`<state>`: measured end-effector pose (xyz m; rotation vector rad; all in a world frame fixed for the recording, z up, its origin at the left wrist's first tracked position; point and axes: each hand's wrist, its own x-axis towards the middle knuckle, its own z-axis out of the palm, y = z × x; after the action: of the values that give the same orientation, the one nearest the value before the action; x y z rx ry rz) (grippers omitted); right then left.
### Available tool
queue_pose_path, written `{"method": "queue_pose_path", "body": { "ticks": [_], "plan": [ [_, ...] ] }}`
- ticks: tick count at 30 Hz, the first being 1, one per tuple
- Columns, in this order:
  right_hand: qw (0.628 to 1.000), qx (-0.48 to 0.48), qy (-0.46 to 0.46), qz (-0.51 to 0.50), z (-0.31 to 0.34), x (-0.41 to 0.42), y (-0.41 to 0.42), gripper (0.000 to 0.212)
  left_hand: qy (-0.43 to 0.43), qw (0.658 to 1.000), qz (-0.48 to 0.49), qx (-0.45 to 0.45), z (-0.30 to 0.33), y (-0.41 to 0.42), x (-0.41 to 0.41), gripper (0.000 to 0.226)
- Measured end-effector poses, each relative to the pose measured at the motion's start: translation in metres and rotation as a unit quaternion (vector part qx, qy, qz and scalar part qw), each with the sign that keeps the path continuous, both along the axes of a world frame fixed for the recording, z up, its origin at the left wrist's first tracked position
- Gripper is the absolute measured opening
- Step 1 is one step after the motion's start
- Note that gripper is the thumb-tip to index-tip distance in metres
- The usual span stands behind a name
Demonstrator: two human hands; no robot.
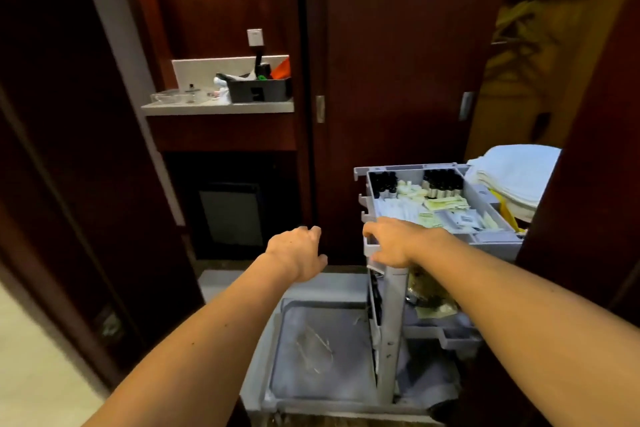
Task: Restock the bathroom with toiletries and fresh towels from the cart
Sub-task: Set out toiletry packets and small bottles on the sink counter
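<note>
1. Grey plastic cart, seen from above, stands rt of centre before dark wood doors; open bin w/ clear liner at its near-left end.
2. Top tray, grey, divided into compartments: small dark bottles upright in 2 clusters along far edge, pale wrapped toiletries between them, flat white and yellow-green sachets lying nearer.
3. Folded white towels stacked just beyond tray's rt side, top fold rounded.

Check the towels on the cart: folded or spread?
Folded. The white towels sit as a neat layered stack beside the toiletry tray, edges aligned.
</note>
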<state>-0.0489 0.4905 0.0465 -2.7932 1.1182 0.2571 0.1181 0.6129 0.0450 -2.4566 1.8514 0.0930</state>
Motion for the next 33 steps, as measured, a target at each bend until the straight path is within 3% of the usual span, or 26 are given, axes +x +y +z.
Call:
{"method": "queue_pose_path", "body": {
  "ticks": [15,24,33],
  "plan": [
    [0.983,0.009,-0.005,-0.182,-0.03,-0.009,-0.128,0.05,0.032,0.99,-0.14,-0.01,-0.03,-0.197,0.032,0.047],
    [0.974,0.059,-0.043,-0.212,-0.067,-0.002,-0.213,0.047,0.077,0.986,-0.148,-0.024,-0.067,-0.292,0.033,0.039],
    [0.973,0.066,-0.054,-0.215,-0.086,-0.011,-0.33,0.045,0.065,0.983,-0.168,-0.031,-0.077,-0.417,0.009,0.035]
  ]
}}
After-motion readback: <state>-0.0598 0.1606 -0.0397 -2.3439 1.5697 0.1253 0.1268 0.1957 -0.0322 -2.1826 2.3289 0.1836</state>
